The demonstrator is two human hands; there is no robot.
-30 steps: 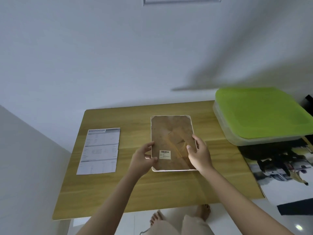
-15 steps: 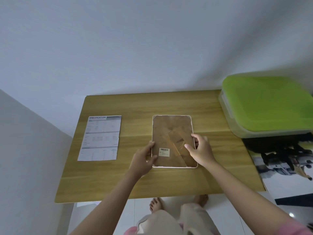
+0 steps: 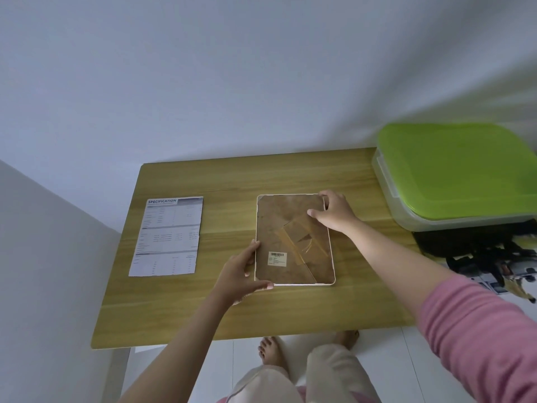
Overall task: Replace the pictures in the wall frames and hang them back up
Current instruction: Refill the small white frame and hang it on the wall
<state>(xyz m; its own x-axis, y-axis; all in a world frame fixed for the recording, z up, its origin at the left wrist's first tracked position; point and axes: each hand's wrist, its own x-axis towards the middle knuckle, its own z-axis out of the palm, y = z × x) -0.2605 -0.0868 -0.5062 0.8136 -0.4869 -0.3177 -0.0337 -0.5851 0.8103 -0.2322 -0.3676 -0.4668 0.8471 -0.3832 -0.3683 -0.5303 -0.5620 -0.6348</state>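
The left hand [image 3: 239,273], just below the middle of the picture, grips the lower left corner of the picture frame [image 3: 293,239]: its fingers lie along the left edge and its thumb curls under the bottom edge. The right hand [image 3: 334,212], slightly right of centre, holds the upper right corner, with the fingers wrapped over the top edge and the thumb pressed onto the brown backing. A pink sleeve [image 3: 479,333] covers that arm at the lower right.

The frame lies face down on the wooden counter [image 3: 203,301], in the middle of the picture, its white rim around a brown backboard. A fold-out stand piece is on the backboard, and a small barcode label [image 3: 277,258] sits near the lower left of the board.

To the left of the frame, apart from it, a printed sheet headed "SPECIFICATION" [image 3: 168,237] lies flat on the counter. At the right edge a clear storage box with a green lid [image 3: 459,170] stands beside the counter, above a dark printed poster [image 3: 494,263]. Bare feet show on the white floor at the bottom.
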